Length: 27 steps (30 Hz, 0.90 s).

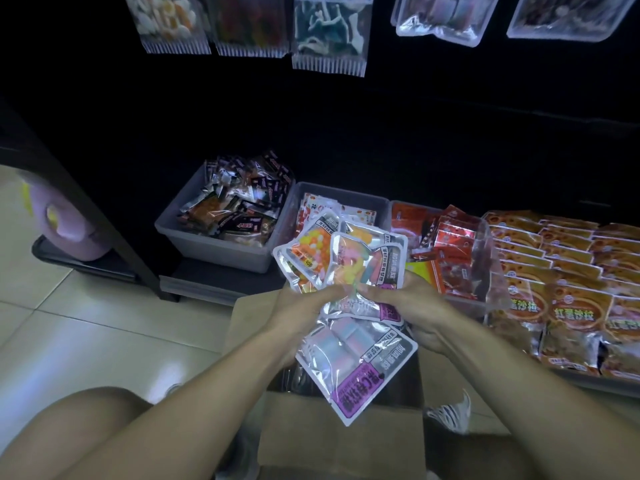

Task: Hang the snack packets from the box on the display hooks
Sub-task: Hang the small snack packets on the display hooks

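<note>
Now our left hand (301,303) and right hand (412,303) both clutch the snack packets (349,271); we should peel one off cleanly before hooking.

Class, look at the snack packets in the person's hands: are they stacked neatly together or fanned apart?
Fanned apart. The left hand and right hand grip the snack packets at one point, and their far ends splay in different directions.

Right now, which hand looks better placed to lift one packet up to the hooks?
Probably the right hand: it pinches the top packet, while the left hand grips the fanned bunch from beneath.
</note>
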### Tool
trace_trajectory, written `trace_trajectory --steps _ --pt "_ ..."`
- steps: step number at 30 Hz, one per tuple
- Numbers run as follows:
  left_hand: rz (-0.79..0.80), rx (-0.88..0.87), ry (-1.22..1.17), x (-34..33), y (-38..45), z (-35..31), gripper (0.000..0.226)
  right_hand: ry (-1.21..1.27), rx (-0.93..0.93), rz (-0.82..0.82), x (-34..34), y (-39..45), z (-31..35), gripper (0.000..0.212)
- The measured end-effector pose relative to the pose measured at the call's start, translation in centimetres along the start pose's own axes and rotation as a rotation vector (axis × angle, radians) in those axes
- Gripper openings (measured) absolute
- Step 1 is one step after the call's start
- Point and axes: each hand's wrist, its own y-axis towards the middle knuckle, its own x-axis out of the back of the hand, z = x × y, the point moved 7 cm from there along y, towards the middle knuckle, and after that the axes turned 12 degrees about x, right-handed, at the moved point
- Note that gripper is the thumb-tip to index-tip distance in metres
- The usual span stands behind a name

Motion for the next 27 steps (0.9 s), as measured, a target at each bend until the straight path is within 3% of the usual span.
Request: trace_trajectory --steps 2,7,9,14,17,23,27 --pt "-0.033 -0.031 -0.015 0.2 0.0 -0.3 0.044 -0.02 0.003 0.009 0.0 -0.1 0.1 0.084" --pt "-0.13 -0.141 0.001 0.5 -0.1 -0.8 0.069 0.035 -0.006 0.045 -0.4 -0.8 0.0 0.075" --pt "-0.134 -0.155 -0.001 0.6 0.0 -0.9 0.069 0.037 0.0 0.054 -0.7 -1.0 0.2 0.063" --pt "-0.127 -0.143 0.01 0.6 0.2 -1.4 0.077 0.06 -0.026 0.102 -0.9 -1.3 1.1 0.061" --pt "-0.138 -0.154 -0.005 0.9 0.2 -1.9 0.057 0.028 -0.013 0.155 -0.7 -1.6 2.2 0.051" --pt "-0.213 -0.208 -0.058 2.6 -0.5 -4.1 0.05 -0.215 -0.065 0.17 0.5 -3.2 2.5 0.069" --pt "-0.248 -0.226 -0.105 3.5 -0.8 -4.8 0.056 -0.491 0.09 -0.018 1.9 -4.2 3.2 0.094"
